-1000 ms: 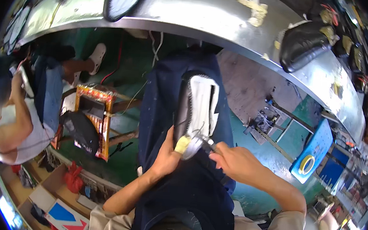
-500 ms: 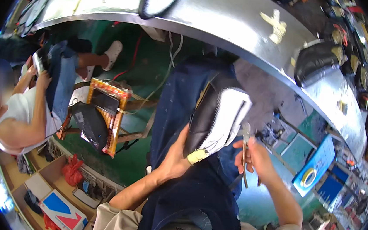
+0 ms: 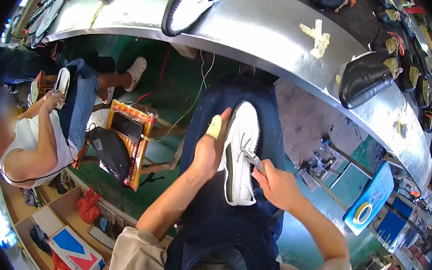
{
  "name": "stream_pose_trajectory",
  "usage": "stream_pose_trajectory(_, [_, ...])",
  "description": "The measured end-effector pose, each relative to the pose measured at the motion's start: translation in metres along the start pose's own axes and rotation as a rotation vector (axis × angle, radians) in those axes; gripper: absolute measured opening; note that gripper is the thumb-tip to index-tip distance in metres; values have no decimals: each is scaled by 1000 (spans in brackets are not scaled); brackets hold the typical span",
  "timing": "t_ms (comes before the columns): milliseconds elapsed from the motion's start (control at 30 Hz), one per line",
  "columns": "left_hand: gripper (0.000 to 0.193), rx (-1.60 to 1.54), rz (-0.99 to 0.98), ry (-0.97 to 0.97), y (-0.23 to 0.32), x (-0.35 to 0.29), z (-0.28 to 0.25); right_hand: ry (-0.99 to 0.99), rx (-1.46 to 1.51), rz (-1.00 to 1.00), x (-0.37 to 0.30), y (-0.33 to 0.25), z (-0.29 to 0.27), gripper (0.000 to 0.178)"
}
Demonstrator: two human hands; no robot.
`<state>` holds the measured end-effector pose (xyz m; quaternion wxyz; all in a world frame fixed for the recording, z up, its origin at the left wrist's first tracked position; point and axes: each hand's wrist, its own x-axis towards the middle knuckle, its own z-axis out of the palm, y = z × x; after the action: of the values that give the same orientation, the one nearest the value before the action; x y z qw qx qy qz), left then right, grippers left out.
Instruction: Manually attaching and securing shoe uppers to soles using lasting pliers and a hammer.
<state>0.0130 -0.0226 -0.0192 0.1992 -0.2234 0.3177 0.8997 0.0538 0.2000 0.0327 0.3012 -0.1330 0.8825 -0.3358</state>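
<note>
I'm working on the underside of the white shoe (image 3: 240, 152), which lies sole-up on my lap over the dark apron (image 3: 228, 228). My left hand (image 3: 208, 152) clasps its near edge, fingers curled round the side, the taped thumb (image 3: 214, 126) pointing up past the toe. My right hand (image 3: 278, 184) grips pliers (image 3: 251, 157), whose tips touch the sole just beyond my knuckles. Next, I judge, calls for a firm nip and a steady pull while the left hand braces.
</note>
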Motion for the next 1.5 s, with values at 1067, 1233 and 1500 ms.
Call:
stream_pose_trajectory(1067, [62, 740, 305, -187, -29, -21, -19, -69, -448, -214, 8, -54, -54, 18])
stream_pose_trajectory(1233, [60, 507, 130, -90, -16, -29, -21, -23, -416, -259, 15, -43, -21, 26])
stream_pose_trajectory(1500, [64, 575, 263, -93, -24, -31, -48, 261, 154, -113, 15, -44, 53, 24])
